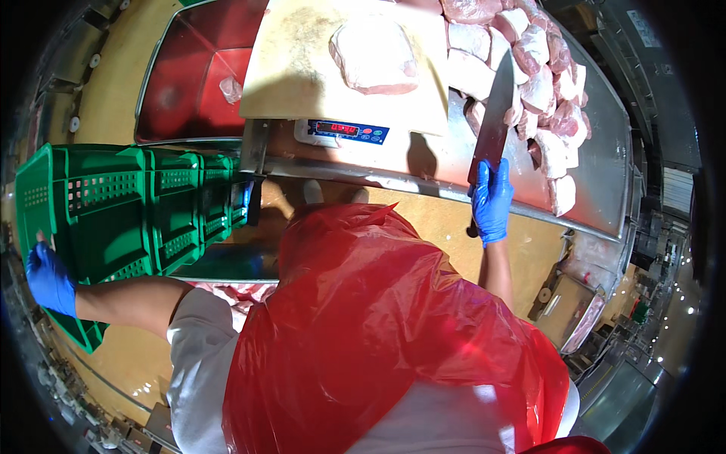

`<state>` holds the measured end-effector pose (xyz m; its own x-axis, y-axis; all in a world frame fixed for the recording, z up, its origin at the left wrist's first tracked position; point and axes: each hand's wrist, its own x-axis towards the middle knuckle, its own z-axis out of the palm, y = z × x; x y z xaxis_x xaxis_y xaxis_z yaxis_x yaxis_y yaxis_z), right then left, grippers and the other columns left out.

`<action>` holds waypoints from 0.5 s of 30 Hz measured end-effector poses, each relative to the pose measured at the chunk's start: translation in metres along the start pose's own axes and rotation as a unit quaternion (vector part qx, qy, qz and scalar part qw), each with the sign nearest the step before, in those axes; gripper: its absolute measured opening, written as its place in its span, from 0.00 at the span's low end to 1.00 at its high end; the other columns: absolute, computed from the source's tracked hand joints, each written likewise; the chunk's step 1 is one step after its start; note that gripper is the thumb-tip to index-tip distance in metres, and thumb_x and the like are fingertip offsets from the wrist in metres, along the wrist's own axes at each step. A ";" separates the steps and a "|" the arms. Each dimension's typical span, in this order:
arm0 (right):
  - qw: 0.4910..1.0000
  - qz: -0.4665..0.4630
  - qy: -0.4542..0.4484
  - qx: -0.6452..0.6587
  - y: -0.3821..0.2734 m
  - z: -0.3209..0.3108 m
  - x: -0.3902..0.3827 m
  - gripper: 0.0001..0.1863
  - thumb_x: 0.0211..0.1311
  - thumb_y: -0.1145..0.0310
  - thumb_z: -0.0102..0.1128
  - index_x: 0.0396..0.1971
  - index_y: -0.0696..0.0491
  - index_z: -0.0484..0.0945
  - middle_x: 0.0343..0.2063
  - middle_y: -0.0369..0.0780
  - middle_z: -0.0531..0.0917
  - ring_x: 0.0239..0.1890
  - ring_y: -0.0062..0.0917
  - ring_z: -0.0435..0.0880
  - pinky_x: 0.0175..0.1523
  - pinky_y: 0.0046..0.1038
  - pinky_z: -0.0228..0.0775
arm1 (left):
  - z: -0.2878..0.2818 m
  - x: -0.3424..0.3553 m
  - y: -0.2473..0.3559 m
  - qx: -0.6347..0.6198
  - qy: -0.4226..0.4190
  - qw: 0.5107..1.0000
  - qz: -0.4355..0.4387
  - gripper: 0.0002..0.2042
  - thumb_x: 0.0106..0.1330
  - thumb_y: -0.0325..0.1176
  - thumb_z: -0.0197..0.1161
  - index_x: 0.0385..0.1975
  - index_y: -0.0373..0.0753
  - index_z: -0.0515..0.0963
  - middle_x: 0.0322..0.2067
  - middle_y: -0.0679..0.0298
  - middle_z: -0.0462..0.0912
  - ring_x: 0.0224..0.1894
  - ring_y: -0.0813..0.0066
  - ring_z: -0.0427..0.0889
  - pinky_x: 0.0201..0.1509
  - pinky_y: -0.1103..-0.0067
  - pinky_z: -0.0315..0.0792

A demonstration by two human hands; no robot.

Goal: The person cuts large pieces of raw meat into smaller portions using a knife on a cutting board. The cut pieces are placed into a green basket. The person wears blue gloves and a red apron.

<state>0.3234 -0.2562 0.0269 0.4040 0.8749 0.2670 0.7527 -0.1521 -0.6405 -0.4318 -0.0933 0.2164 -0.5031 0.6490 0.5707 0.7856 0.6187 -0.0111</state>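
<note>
My right hand (492,200), in a blue glove, is wrapped round the handle of a large butcher's knife (496,113). Its broad blade points away from me, over the pile of meat chunks (538,83) on the steel table. Far out to the left, my gloved left hand (51,281) is at the outer side of a stack of green crates (106,219). Its fingers look closed around a small pinkish bit at the crate's edge, too small to name. A large slab of pale, fatty meat (374,57) lies on the cutting board (291,83).
A digital scale (342,132) with a lit display sits at the board's near edge. Left of the board is a red-lined metal tub (189,83) holding a small meat scrap (231,90). More meat (234,293) shows below the crates. The steel table edge (393,181) runs in front of me.
</note>
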 end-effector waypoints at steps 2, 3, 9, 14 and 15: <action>0.989 0.107 0.014 0.103 -0.009 0.021 -0.004 0.14 0.76 0.63 0.55 0.48 0.59 0.72 0.20 0.36 0.77 0.17 0.15 0.72 0.21 0.23 0.64 | 0.012 -0.004 0.029 0.018 0.089 0.994 0.060 0.26 0.66 0.57 0.60 0.51 0.41 0.83 0.40 0.50 0.87 0.41 0.49 0.85 0.49 0.63 0.77; 0.988 0.098 0.027 0.118 -0.017 0.026 0.001 0.13 0.76 0.63 0.54 0.47 0.58 0.71 0.20 0.33 0.75 0.17 0.14 0.71 0.20 0.22 0.63 | -0.019 -0.033 0.096 -0.038 0.091 0.994 0.054 0.24 0.67 0.53 0.61 0.53 0.41 0.82 0.41 0.51 0.87 0.43 0.51 0.86 0.49 0.63 0.77; 0.956 0.053 0.048 0.285 -0.088 0.020 0.063 0.14 0.76 0.67 0.53 0.49 0.63 0.69 0.22 0.38 0.78 0.22 0.17 0.78 0.25 0.23 0.71 | -0.040 -0.261 0.417 -0.536 -0.008 0.724 0.434 0.05 0.64 0.32 0.64 0.36 0.42 0.82 0.40 0.59 0.82 0.44 0.66 0.80 0.50 0.66 0.75; 0.920 0.041 -0.003 0.391 -0.105 0.009 0.073 0.14 0.75 0.68 0.55 0.50 0.60 0.67 0.28 0.40 0.82 0.25 0.19 0.82 0.26 0.23 0.74 | -0.052 -0.324 0.482 -0.468 -0.026 0.730 0.498 0.07 0.60 0.38 0.67 0.31 0.44 0.81 0.39 0.59 0.78 0.43 0.58 0.75 0.49 0.62 0.73; 0.929 0.046 0.000 0.368 -0.100 0.008 0.068 0.13 0.75 0.68 0.55 0.50 0.60 0.68 0.28 0.41 0.82 0.25 0.19 0.82 0.26 0.23 0.74 | -0.048 -0.318 0.482 -0.462 -0.058 0.716 0.521 0.08 0.59 0.40 0.68 0.34 0.46 0.82 0.43 0.57 0.77 0.45 0.54 0.74 0.51 0.61 0.73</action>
<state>0.2717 -0.1775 0.1033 0.4480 0.8743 0.1870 0.1567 0.1292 -0.9792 0.1242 -0.0232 0.0687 0.5439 0.6104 0.5758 0.6323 -0.7492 0.1970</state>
